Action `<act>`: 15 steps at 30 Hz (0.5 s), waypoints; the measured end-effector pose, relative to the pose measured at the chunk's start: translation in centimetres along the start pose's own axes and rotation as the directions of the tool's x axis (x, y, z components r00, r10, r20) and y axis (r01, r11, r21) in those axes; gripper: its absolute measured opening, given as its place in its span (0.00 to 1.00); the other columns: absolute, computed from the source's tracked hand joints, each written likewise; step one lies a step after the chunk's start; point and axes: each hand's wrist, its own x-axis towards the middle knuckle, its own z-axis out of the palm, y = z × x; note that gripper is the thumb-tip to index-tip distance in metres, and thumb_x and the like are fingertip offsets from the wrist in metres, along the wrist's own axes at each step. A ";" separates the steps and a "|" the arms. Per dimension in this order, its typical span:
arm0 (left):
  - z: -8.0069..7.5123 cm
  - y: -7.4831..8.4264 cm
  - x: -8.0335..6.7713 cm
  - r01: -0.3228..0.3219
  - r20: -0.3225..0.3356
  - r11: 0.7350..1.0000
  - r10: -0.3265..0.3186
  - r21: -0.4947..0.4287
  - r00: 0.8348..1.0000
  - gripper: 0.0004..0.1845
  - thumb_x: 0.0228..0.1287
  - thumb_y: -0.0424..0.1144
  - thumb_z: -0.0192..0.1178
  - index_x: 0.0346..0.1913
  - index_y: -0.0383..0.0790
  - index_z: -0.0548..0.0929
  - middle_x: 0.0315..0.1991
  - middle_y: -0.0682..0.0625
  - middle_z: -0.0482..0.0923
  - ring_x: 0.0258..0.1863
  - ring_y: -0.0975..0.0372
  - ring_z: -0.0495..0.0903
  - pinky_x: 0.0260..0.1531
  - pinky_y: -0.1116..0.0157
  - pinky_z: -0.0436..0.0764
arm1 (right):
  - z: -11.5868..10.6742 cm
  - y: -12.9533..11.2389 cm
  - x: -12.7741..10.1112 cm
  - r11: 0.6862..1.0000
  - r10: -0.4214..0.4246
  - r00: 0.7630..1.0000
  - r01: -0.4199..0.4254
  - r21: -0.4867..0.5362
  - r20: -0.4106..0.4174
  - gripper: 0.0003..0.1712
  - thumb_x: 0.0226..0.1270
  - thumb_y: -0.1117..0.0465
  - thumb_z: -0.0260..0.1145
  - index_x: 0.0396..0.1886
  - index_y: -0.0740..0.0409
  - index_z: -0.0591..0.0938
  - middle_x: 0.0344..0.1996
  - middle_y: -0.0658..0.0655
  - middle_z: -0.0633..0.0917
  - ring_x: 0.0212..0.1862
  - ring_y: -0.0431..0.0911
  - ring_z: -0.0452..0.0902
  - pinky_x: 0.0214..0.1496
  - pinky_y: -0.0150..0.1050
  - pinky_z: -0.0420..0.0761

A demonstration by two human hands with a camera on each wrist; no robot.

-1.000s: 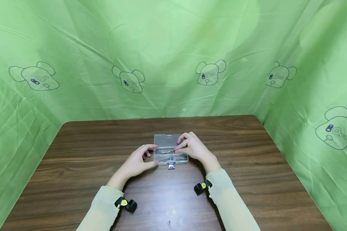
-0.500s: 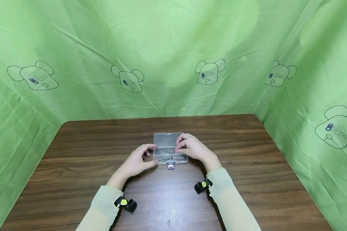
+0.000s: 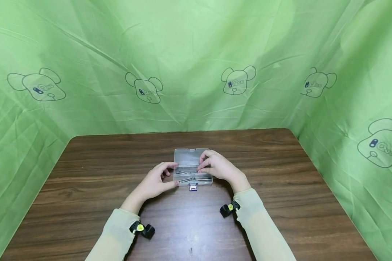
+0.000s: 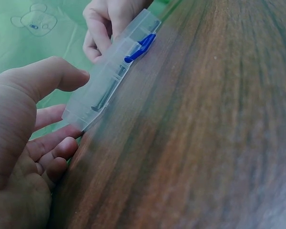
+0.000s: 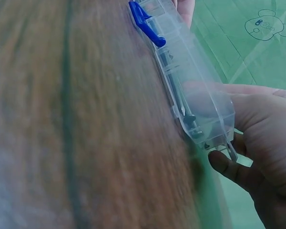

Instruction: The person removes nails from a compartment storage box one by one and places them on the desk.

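Two hands meet at a small clear plastic box (image 3: 192, 170) lying open near the middle of the wooden table (image 3: 281, 203). The right hand (image 3: 220, 167) has its fingertips (image 3: 200, 168) drawn together in a pinch over the box's near tray, apparently on one of the thin metal pins (image 3: 189, 177); what exactly sits between them is too small to tell. The left hand (image 3: 156, 179) holds the box's left end, thumb (image 4: 57, 76) on the near corner and fingers curled around the far side. The pins lie scattered lengthwise in the tray, and the lid lies flat behind it. A blue clasp (image 3: 193, 187) sticks out from the box's near edge. Pale sleeves (image 3: 117, 235) cover both forearms, and green cloth printed with cartoon bears (image 3: 196, 65) hangs behind the table.
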 end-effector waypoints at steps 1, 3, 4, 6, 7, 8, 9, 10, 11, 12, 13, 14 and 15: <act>0.0 0.0 0.0 0.001 0.000 1.000 -0.001 0.001 1.000 0.33 0.63 0.42 0.81 0.70 0.44 0.83 0.52 0.51 0.83 0.46 0.58 0.77 0.45 0.60 0.77 | 0.0 0.0 0.0 1.000 -0.016 1.000 0.016 -0.008 -0.002 0.03 0.68 0.59 0.81 0.38 0.52 0.97 0.45 0.51 0.82 0.54 0.48 0.78 0.63 0.45 0.78; -0.1 0.0 0.0 0.005 0.001 1.000 -0.005 0.005 1.000 0.33 0.62 0.43 0.81 0.70 0.44 0.83 0.53 0.51 0.83 0.46 0.59 0.78 0.45 0.61 0.77 | 0.0 0.1 0.1 0.999 -0.039 0.999 0.039 -0.023 -0.004 0.03 0.69 0.59 0.80 0.37 0.53 0.96 0.46 0.52 0.83 0.54 0.49 0.79 0.63 0.46 0.78; -0.1 0.0 0.0 0.007 0.001 1.000 -0.007 0.009 1.000 0.33 0.62 0.43 0.81 0.70 0.44 0.83 0.54 0.52 0.84 0.46 0.59 0.78 0.45 0.61 0.77 | 0.0 0.0 0.1 0.999 -0.046 0.999 0.045 -0.030 -0.003 0.03 0.69 0.59 0.80 0.37 0.54 0.95 0.46 0.52 0.83 0.55 0.49 0.79 0.64 0.46 0.78; -0.1 0.0 0.0 0.011 0.003 1.000 -0.011 0.013 1.000 0.34 0.62 0.42 0.82 0.70 0.45 0.83 0.55 0.52 0.84 0.47 0.59 0.78 0.46 0.61 0.77 | -0.1 0.0 0.2 0.998 -0.052 0.999 0.052 -0.047 0.000 0.03 0.70 0.59 0.80 0.37 0.53 0.95 0.46 0.52 0.83 0.55 0.49 0.79 0.65 0.47 0.78; -0.1 0.0 0.0 0.012 0.005 1.000 -0.012 0.013 1.000 0.34 0.62 0.42 0.82 0.70 0.45 0.83 0.55 0.52 0.84 0.47 0.59 0.78 0.46 0.61 0.77 | -0.1 0.0 0.2 0.997 -0.053 0.999 0.053 -0.052 0.001 0.03 0.70 0.59 0.80 0.36 0.54 0.94 0.46 0.53 0.83 0.55 0.50 0.79 0.65 0.47 0.78; -0.1 0.0 0.0 0.014 0.006 1.000 -0.014 0.014 1.000 0.34 0.61 0.42 0.82 0.70 0.45 0.83 0.55 0.52 0.84 0.47 0.59 0.78 0.47 0.61 0.77 | -0.1 0.0 0.2 0.997 -0.048 0.999 0.049 -0.054 0.005 0.03 0.70 0.59 0.79 0.36 0.53 0.94 0.47 0.53 0.83 0.55 0.50 0.79 0.65 0.47 0.78; -0.1 0.0 0.0 0.015 0.006 1.000 -0.015 0.015 1.000 0.34 0.61 0.42 0.82 0.70 0.45 0.83 0.56 0.52 0.84 0.47 0.59 0.78 0.47 0.61 0.77 | -0.2 0.0 0.1 0.998 -0.042 0.999 0.043 -0.053 0.009 0.03 0.70 0.59 0.79 0.36 0.53 0.94 0.47 0.52 0.84 0.56 0.50 0.79 0.65 0.47 0.78; -0.1 0.0 0.0 0.013 0.006 1.000 -0.013 0.017 1.000 0.34 0.62 0.42 0.82 0.70 0.45 0.83 0.56 0.52 0.84 0.47 0.59 0.78 0.47 0.61 0.77 | -0.3 0.0 0.1 0.998 -0.034 0.999 0.035 -0.048 0.015 0.03 0.70 0.59 0.79 0.37 0.53 0.94 0.47 0.52 0.84 0.56 0.50 0.79 0.66 0.47 0.78; 0.0 0.0 0.0 0.012 0.005 1.000 -0.012 0.017 1.000 0.34 0.61 0.42 0.82 0.70 0.45 0.83 0.55 0.52 0.84 0.47 0.58 0.78 0.47 0.61 0.77 | -0.5 0.0 0.1 0.999 -0.027 0.999 0.028 -0.037 0.020 0.04 0.71 0.59 0.79 0.37 0.54 0.94 0.47 0.52 0.84 0.56 0.50 0.80 0.66 0.47 0.78; 0.0 0.0 0.0 0.010 0.003 1.000 -0.010 0.019 1.000 0.34 0.61 0.42 0.82 0.70 0.44 0.83 0.55 0.52 0.84 0.47 0.58 0.78 0.47 0.61 0.77 | -0.7 0.0 0.0 1.000 -0.019 1.000 0.019 -0.020 0.022 0.04 0.71 0.59 0.79 0.37 0.54 0.94 0.47 0.53 0.85 0.56 0.50 0.80 0.66 0.47 0.78; 0.0 0.0 0.0 0.007 0.001 1.000 -0.007 0.020 1.000 0.34 0.61 0.42 0.82 0.70 0.44 0.83 0.55 0.52 0.84 0.47 0.58 0.78 0.46 0.61 0.77 | -0.8 -0.1 -0.1 1.000 -0.010 1.000 0.010 -0.002 0.027 0.03 0.71 0.60 0.78 0.37 0.54 0.94 0.47 0.53 0.85 0.56 0.49 0.80 0.65 0.47 0.78; 0.0 0.0 0.0 0.003 -0.001 1.000 -0.003 0.023 1.000 0.34 0.62 0.42 0.82 0.70 0.44 0.83 0.55 0.51 0.84 0.47 0.58 0.78 0.46 0.61 0.78 | -1.0 -0.1 -0.2 1.000 0.003 1.000 -0.004 0.018 0.031 0.03 0.71 0.60 0.78 0.36 0.54 0.94 0.48 0.53 0.85 0.55 0.49 0.80 0.65 0.47 0.79; 0.0 0.0 0.0 0.001 -0.003 1.000 -0.001 0.025 1.000 0.34 0.62 0.42 0.82 0.70 0.44 0.83 0.55 0.51 0.84 0.46 0.58 0.78 0.46 0.61 0.77 | -1.2 -0.1 -0.2 0.999 0.011 0.999 -0.013 0.035 0.034 0.03 0.71 0.60 0.78 0.36 0.54 0.94 0.48 0.53 0.85 0.55 0.49 0.81 0.65 0.46 0.79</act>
